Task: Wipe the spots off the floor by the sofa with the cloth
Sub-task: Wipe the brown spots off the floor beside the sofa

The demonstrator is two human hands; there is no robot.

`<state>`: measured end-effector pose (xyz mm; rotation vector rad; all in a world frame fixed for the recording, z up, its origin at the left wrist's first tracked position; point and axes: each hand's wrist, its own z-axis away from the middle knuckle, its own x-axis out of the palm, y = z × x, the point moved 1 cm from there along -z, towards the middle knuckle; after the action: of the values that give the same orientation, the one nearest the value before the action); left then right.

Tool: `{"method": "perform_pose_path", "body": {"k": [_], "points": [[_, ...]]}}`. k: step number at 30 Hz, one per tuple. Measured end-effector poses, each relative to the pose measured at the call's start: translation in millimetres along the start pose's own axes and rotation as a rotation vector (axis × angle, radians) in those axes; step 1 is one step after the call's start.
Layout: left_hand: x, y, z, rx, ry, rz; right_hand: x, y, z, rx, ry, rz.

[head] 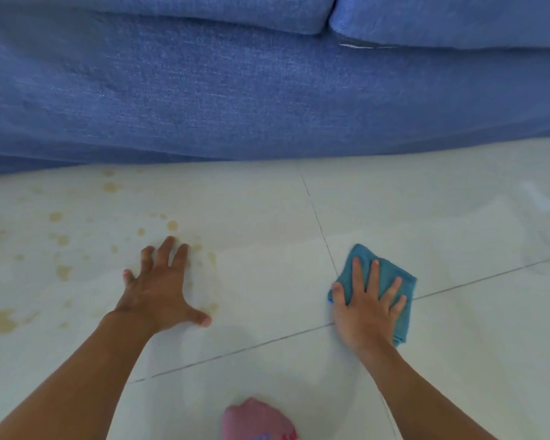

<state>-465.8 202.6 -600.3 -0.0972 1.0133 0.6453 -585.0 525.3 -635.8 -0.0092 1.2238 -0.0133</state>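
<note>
A folded blue cloth (404, 282) lies flat on the pale tiled floor (458, 328) at the right, where two grout lines cross. My right hand (367, 308) presses flat on top of it, fingers spread. My left hand (161, 287) rests palm down on the bare tile, fingers apart, holding nothing. Several yellowish-brown spots (64, 271) are scattered over the floor at the left, from the sofa's bottom edge down past my left hand; one larger blot (2, 319) sits at the far left. The blue sofa (235, 90) fills the upper half of the view.
A pink clothed knee (256, 419) shows at the bottom centre. A faint wet sheen covers the tile between my arms. The sofa's base meets the floor along a line across the middle of the view.
</note>
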Motion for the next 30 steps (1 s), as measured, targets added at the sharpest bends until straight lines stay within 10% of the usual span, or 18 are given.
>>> {"method": "perform_pose_path", "body": {"k": [4,9,17,30], "points": [[-1.9,0.7,-1.3,0.009,0.009,-0.015,-6.5,-37.2,-5.8,0.000,-0.028,-0.046],[-1.5,0.4,-1.6,0.031,0.012,-0.037,6.3,-61.8,45.5,-0.534,-0.035,0.095],[17.5,-36.7,41.6,0.084,0.214,0.129,12.0,-64.0,40.4,-0.633,-0.009,0.143],[51.7,-140.1,143.9,-0.333,0.362,0.197,1.2,-98.3,15.9,-1.095,-0.098,0.107]]}}
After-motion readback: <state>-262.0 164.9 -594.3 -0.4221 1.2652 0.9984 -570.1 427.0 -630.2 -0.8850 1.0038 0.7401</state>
